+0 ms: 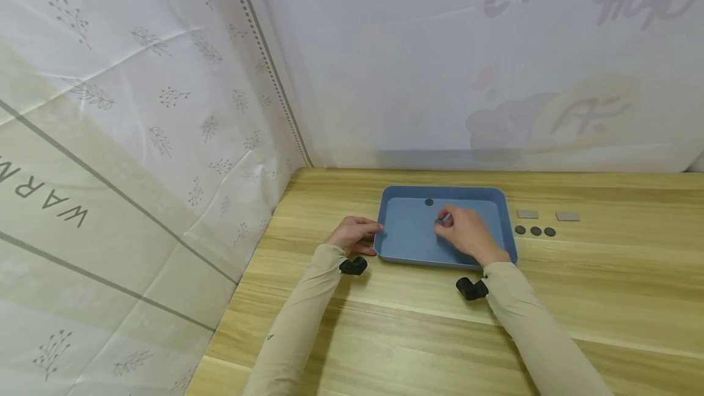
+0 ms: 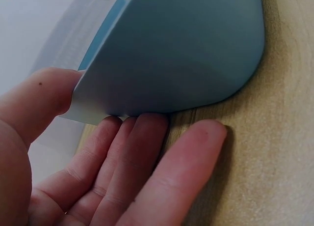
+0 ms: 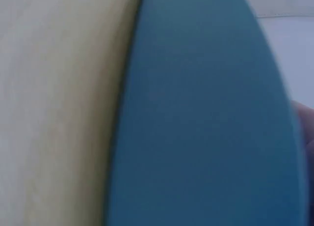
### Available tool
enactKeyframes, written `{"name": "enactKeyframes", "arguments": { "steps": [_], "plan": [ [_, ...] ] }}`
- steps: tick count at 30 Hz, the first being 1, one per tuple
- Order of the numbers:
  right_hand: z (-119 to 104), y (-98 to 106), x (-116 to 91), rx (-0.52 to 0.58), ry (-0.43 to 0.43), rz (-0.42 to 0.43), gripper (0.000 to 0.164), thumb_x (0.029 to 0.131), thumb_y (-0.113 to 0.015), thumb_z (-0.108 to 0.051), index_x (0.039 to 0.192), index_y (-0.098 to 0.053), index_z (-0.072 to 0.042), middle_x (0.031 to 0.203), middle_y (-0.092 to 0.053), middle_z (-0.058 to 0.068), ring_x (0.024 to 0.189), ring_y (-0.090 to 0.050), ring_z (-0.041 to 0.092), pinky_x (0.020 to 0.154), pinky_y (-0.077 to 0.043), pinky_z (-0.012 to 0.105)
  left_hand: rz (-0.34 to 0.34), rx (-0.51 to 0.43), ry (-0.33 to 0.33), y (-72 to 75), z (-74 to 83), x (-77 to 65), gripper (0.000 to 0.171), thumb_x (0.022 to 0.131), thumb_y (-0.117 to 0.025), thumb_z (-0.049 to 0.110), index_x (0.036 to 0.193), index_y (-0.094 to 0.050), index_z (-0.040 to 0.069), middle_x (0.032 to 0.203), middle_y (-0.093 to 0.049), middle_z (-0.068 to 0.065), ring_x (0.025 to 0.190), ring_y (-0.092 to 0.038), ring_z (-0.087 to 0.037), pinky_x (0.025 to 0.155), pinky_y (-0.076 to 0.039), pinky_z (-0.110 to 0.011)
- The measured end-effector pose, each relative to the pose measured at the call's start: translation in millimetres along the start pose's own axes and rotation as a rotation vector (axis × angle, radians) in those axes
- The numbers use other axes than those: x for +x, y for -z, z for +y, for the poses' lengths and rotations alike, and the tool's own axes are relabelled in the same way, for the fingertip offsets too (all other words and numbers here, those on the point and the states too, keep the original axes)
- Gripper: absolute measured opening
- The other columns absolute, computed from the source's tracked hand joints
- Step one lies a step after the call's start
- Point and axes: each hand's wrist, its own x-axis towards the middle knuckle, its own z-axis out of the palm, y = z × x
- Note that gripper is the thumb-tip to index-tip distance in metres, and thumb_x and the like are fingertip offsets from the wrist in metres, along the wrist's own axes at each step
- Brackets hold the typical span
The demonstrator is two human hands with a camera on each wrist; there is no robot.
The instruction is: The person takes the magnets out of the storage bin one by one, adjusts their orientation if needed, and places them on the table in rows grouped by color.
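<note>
A blue rectangular tray (image 1: 412, 260) stands on the wooden table. At its left wall is my left hand (image 1: 354, 234); in the left wrist view the thumb hooks over the rim and the other fingers lie low against the outside of the wall (image 2: 186, 49). Over the middle of the tray, my right hand (image 1: 467, 234) pinches a small grey piece (image 1: 440, 221), mostly covered by the fingers. One dark round disc (image 1: 429, 202) lies in the tray near its back wall. The right wrist view is filled by the tray's outer wall (image 3: 206, 118), with only a sliver of hand at the edge.
To the right of the tray, three dark discs (image 1: 536, 231) lie in a row on the table (image 1: 621, 286). Behind them are two flat grey rectangular pieces, one nearer the tray (image 1: 527, 214) and another (image 1: 568, 216) farther right. Printed cloth (image 1: 385, 78) hangs behind the table.
</note>
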Motion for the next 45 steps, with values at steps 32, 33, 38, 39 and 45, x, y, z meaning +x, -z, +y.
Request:
{"name": "enactKeyframes", "arguments": {
  "steps": [32,33,38,39,45],
  "plan": [
    [110.8,103.2,-73.5,-0.073,-0.179,0.211,0.034,0.094,-0.057,-0.034,0.111,-0.061,-0.004,0.099,-0.063,0.016,0.087,-0.059,0.032,0.061,-0.04,0.029,0.014,0.007,-0.008,-0.4,-0.9,-0.6,0.033,0.086,-0.072,0.016,0.114,-0.066,0.0,0.094,-0.068,-0.007,0.08,-0.067,-0.015,0.063,-0.061,-0.035],
    [116.0,104.6,-75.8,-0.086,-0.191,0.191,0.034,0.095,-0.057,-0.034,0.111,-0.06,-0.004,0.1,-0.063,0.016,0.088,-0.059,0.033,0.061,-0.04,0.029,0.013,0.009,-0.01,-0.4,-1.1,-0.5,0.033,0.086,-0.072,0.016,0.114,-0.066,0.0,0.094,-0.068,-0.007,0.08,-0.067,-0.015,0.063,-0.061,-0.035],
    [138.2,109.6,-83.5,-0.127,-0.239,0.121,0.038,0.094,-0.059,-0.035,0.111,-0.06,-0.002,0.103,-0.062,0.02,0.087,-0.059,0.035,0.061,-0.04,0.034,0.014,0.01,-0.015,-0.1,-2.1,1.0,0.034,0.086,-0.072,0.017,0.114,-0.066,0.0,0.095,-0.068,-0.008,0.08,-0.067,-0.016,0.062,-0.061,-0.035],
    [141.3,110.0,-84.4,-0.132,-0.244,0.114,0.037,0.093,-0.059,-0.035,0.111,-0.06,-0.002,0.103,-0.062,0.021,0.087,-0.058,0.035,0.062,-0.04,0.035,0.013,0.009,-0.015,0.0,-2.1,1.4,0.034,0.086,-0.072,0.017,0.114,-0.066,0.0,0.096,-0.068,-0.008,0.081,-0.067,-0.016,0.062,-0.061,-0.035],
    [150.4,111.6,-88.5,-0.145,-0.256,0.09,0.036,0.093,-0.06,-0.032,0.109,-0.061,0.0,0.103,-0.062,0.023,0.088,-0.058,0.038,0.066,-0.043,0.042,0.006,0.0,-0.008,-0.2,-1.5,1.9,0.034,0.086,-0.072,0.017,0.115,-0.066,0.001,0.098,-0.068,-0.008,0.083,-0.067,-0.017,0.062,-0.061,-0.034]
  ]
}}
